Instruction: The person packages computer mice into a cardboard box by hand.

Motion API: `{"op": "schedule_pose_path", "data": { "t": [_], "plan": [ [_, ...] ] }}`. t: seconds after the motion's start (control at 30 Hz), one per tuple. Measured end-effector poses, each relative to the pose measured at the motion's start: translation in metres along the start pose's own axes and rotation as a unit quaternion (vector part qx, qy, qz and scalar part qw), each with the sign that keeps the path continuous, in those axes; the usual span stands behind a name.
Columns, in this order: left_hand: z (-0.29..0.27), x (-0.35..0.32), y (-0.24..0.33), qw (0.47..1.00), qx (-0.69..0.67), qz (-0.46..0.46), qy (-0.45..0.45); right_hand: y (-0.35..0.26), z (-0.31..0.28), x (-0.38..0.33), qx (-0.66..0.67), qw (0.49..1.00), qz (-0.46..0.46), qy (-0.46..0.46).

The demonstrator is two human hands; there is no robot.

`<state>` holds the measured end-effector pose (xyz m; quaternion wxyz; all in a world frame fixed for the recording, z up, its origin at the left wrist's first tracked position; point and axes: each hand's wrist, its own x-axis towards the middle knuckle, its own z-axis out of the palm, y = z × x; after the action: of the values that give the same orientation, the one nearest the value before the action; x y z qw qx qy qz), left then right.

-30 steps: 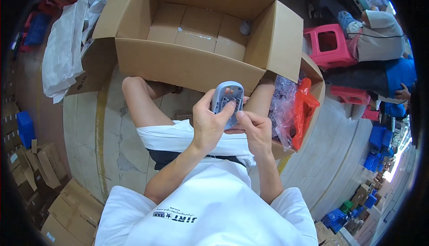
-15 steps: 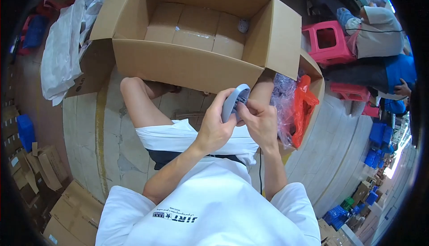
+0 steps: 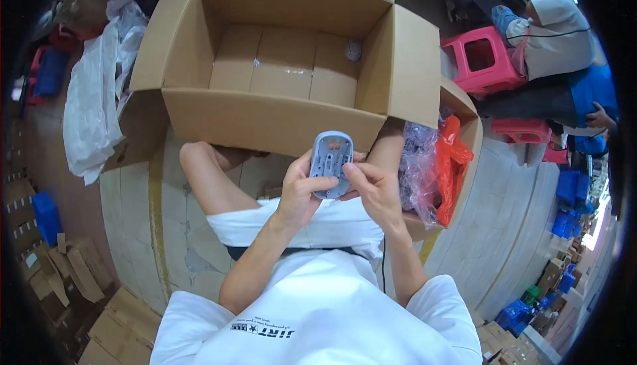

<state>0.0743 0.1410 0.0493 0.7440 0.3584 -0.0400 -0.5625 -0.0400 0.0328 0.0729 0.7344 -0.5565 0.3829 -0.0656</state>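
In front of my lap is a grey-blue, elongated plastic shell (image 3: 332, 156) with rounded ends. Its hollow inner side faces up, showing small posts and orange bits near the far end. My left hand (image 3: 297, 192) grips it along the left side, thumb pressed across the lower part of the inside. My right hand (image 3: 377, 191) is closed at the shell's right edge, thumb and forefinger against it. Whether a small part sits between those fingertips cannot be made out. Just beyond stands a large open cardboard box (image 3: 265, 123), a small pale speckled item (image 3: 353, 50) in its far right corner.
Right of my leg, another carton holds clear plastic wrap (image 3: 418, 166) and a red plastic bag (image 3: 452, 166). White sheeting (image 3: 96, 106) hangs at the left. A pink stool (image 3: 481, 60) and people sit at the right. Flattened cardboard (image 3: 123, 328) lies lower left.
The shell has turned from edge-on to lying with its inner side up, and has come slightly lower and left. Both hands moved with it. The box appears lower in view.
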Motion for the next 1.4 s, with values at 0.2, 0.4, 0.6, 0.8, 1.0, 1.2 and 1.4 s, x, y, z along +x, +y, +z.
{"op": "schedule_pose_path", "data": {
  "t": [0.2,0.4,0.6,0.8,1.0,1.2,1.4],
  "plan": [
    [0.014,0.044,0.018,0.999,0.026,-0.003,0.043,0.002,-0.013,0.036,0.124,0.992,0.035,0.001],
    [-0.011,0.216,0.045,0.929,0.331,-0.093,0.138,0.009,-0.055,0.095,0.068,0.985,-0.063,0.145],
    [-0.158,0.437,-0.037,0.645,0.744,-0.105,0.142,0.044,-0.088,0.124,-0.043,0.982,-0.047,0.178],
    [-0.188,0.494,-0.100,0.575,0.806,-0.043,0.131,0.061,-0.096,0.121,-0.099,0.979,-0.040,0.172],
    [-0.194,0.488,-0.097,0.547,0.836,-0.048,0.003,0.068,-0.101,0.113,-0.117,0.971,-0.117,0.175],
    [-0.179,0.435,-0.015,0.578,0.809,0.108,0.005,0.053,-0.166,0.079,-0.326,0.810,-0.247,0.419],
    [-0.026,0.321,0.028,0.788,0.615,0.001,0.036,0.152,-0.349,0.027,-0.671,0.586,-0.083,0.448]
  ]
}}
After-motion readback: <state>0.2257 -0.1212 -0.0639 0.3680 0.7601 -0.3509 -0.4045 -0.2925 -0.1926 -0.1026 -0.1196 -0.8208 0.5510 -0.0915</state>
